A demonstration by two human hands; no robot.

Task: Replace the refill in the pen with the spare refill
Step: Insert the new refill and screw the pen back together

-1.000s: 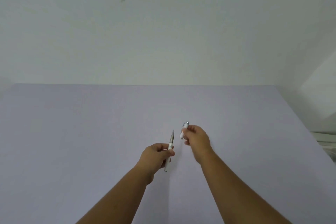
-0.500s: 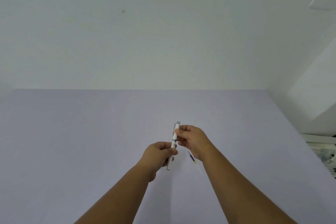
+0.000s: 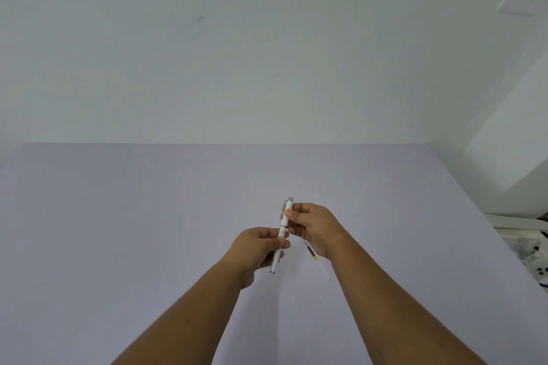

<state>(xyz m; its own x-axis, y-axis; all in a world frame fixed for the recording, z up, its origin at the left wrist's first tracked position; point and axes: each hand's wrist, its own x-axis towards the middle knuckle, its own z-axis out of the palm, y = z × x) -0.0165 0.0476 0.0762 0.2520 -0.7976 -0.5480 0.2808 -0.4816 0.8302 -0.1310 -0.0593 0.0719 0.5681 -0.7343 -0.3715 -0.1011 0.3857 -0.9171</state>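
A white pen [image 3: 284, 227] with a grey cap end and a silver band is held nearly upright above the lilac table [image 3: 118, 216], its two halves joined. My left hand [image 3: 258, 249] grips the lower barrel, and the pen's tip pokes out below the fingers. My right hand [image 3: 311, 227] pinches the upper half near the clip. A thin clear refill [image 3: 315, 258] with a dark and yellow section lies on the table just right of my hands, partly hidden by my right wrist.
A plain white wall rises behind the table's far edge. Off the table's right edge sits a white tray-like object [image 3: 527, 243] with small parts in it. A white block [image 3: 510, 139] stands at the far right.
A second ago the two pen halves were apart, one in each hand. They have since come together into one pen held by both hands. The refill on the table came into view.
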